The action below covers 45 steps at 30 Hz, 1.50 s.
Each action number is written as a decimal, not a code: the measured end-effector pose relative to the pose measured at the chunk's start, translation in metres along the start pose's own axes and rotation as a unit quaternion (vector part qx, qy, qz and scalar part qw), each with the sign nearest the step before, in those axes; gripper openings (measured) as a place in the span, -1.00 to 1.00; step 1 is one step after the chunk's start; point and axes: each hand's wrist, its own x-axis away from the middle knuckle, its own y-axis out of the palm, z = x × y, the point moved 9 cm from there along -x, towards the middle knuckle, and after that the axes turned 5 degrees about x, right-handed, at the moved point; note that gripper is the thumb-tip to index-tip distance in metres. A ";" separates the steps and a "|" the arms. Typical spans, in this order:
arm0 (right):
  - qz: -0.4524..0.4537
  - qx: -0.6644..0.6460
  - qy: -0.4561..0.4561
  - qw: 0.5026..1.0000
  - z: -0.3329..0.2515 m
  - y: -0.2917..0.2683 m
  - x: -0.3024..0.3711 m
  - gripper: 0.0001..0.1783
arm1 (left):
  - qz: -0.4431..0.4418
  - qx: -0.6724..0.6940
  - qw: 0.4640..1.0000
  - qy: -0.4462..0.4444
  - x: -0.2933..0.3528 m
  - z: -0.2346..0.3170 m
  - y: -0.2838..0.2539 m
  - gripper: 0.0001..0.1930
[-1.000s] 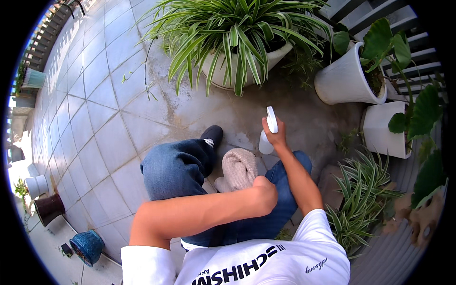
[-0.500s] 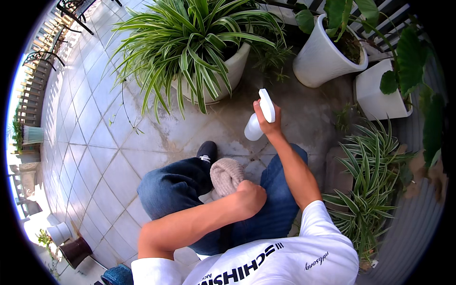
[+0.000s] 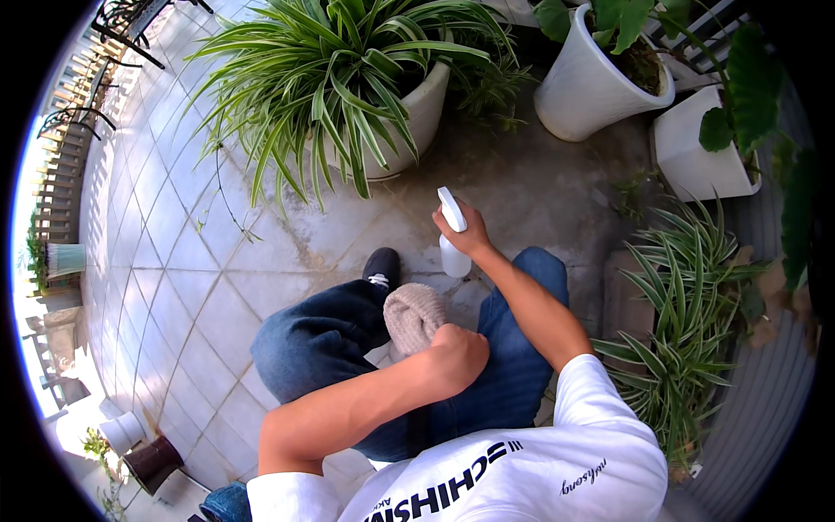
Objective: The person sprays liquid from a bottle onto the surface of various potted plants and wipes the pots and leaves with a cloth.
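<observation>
Spray bottle [image 3: 453,233] gripped in right hand [image 3: 472,237], aimed toward spider plant [image 3: 348,78]; beige cloth [image 3: 412,315] clutched in left hand [image 3: 458,355], unused.

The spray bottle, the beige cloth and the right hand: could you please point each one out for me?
spray bottle [image 3: 453,254], head view, on its white body below the hand.
beige cloth [image 3: 411,315], head view, on its knitted middle.
right hand [image 3: 470,231], head view, on the back of the hand gripping the bottle.

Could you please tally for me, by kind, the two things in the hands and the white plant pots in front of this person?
White spray bottle in the right hand: 1
Beige cloth at the left hand: 1
White plant pots: 3 (round with striped grass, round, square)
Total: 5
</observation>
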 end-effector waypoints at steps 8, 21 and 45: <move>-0.061 0.046 -0.157 0.985 -0.082 0.024 0.023 -0.84 | 0.018 -0.063 0.998 0.014 -0.006 0.001 0.006 -0.65; 0.010 -0.062 -0.202 0.977 -0.147 0.015 0.023 -0.86 | 0.000 -0.067 0.998 0.009 -0.018 0.006 0.025 -0.64; -0.030 0.032 -0.041 0.998 -0.031 -0.048 -0.001 -0.78 | 0.054 -0.051 0.996 0.042 0.004 0.008 0.002 -0.46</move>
